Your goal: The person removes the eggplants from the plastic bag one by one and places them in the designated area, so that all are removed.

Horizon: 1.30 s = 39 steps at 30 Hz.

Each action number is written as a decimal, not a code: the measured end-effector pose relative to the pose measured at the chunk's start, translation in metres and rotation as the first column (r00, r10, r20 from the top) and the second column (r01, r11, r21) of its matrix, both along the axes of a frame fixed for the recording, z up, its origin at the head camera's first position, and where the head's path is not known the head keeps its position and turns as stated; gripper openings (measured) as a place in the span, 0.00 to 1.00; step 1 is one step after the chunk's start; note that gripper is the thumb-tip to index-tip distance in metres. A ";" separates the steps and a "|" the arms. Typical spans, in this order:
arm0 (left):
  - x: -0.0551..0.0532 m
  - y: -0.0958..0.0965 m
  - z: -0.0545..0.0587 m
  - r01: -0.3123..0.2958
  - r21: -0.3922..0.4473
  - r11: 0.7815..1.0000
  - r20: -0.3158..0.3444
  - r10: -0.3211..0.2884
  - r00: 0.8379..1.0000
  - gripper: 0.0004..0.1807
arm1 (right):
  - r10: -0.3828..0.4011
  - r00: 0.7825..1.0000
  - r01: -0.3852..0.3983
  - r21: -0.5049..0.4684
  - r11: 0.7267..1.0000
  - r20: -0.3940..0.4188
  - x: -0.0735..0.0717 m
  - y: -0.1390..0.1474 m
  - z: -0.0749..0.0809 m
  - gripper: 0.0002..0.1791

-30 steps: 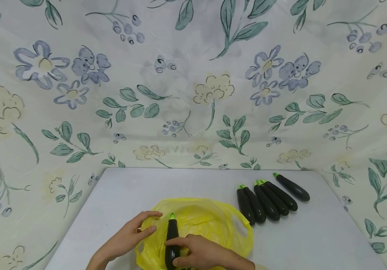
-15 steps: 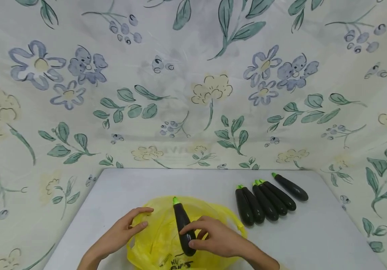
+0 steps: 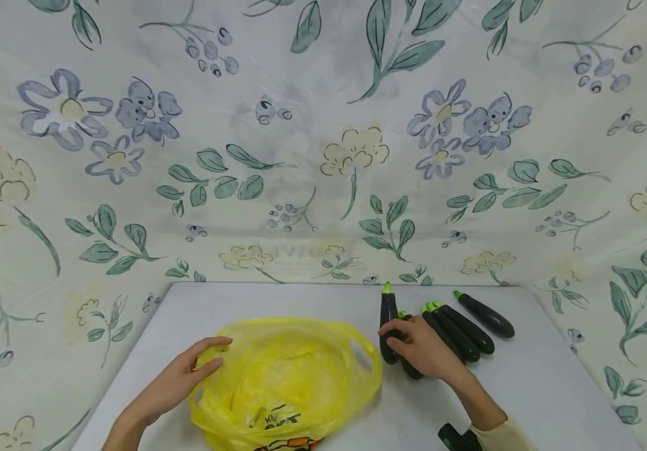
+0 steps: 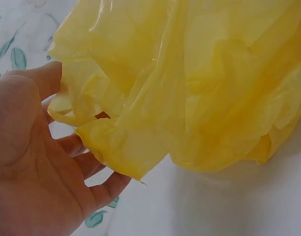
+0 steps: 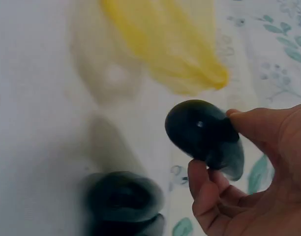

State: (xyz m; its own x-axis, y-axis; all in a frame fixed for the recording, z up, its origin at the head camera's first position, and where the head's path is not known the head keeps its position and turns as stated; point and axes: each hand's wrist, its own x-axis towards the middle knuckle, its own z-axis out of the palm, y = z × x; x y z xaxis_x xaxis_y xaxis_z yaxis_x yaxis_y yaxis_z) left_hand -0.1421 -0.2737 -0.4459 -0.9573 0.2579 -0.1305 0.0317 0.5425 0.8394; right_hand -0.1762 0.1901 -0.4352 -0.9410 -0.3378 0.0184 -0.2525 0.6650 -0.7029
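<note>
My right hand [image 3: 424, 347] pinches a glossy black eggplant [image 3: 388, 310] with a bright green stem, between the bag and the row of eggplants. In the right wrist view its rounded end [image 5: 192, 125] sits between thumb and fingers, raised over the table. My left hand [image 3: 173, 379] rests at the left edge of a yellow plastic bag [image 3: 295, 369], thumb and index finger apart. In the left wrist view the fingers of that hand [image 4: 52, 157] reach behind the bag's edge. The bag lies spread with its mouth wide, dark print on its near side.
Several more eggplants [image 3: 464, 326] lie side by side at the right, one partly hidden by my right hand. A single eggplant [image 3: 486, 315] lies farther right. White table [image 3: 537, 388] surrounds them, and a floral sheet [image 3: 323, 156] hangs behind.
My right hand has lifted the eggplant out from over the bag and carried it right, beside the row. The bag and my left hand have shifted left.
</note>
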 end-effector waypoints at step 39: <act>-0.006 -0.005 0.001 -0.035 -0.041 0.999 -0.021 0.034 0.999 0.38 | -0.186 0.982 0.181 0.329 0.927 -0.018 0.001 -0.018 -0.043 0.15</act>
